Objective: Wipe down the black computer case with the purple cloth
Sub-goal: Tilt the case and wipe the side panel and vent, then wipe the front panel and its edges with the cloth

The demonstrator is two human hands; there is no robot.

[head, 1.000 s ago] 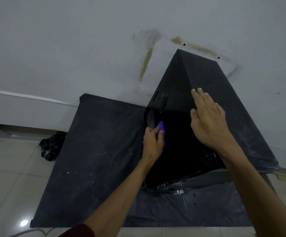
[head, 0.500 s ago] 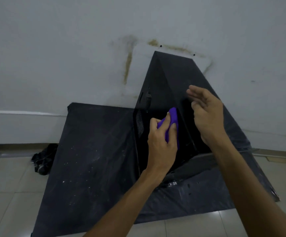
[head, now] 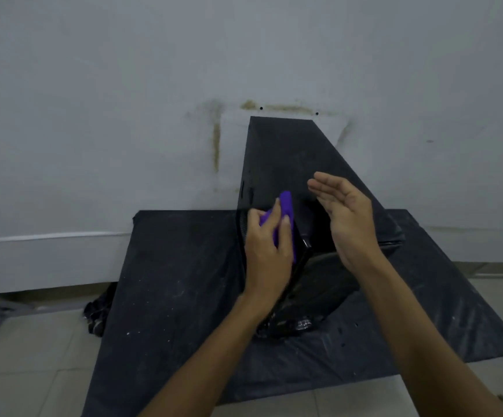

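The black computer case (head: 283, 158) stands upright on a black sheet against the wall. My left hand (head: 267, 248) grips the folded purple cloth (head: 286, 212) in front of the case's near face; whether the cloth touches the case I cannot tell. My right hand (head: 345, 218) hovers just right of the cloth, palm turned left, fingers straight and off the case.
A dusty black plastic sheet (head: 169, 296) covers the tiled floor (head: 27, 371) under the case. A crumpled dark cloth (head: 96, 311) lies at the sheet's left edge. The stained white wall (head: 124, 115) stands close behind.
My right hand has lifted off the case's top and turned palm inward. My left hand with the cloth moved up and right across the case. The view has swung to face the case squarely.
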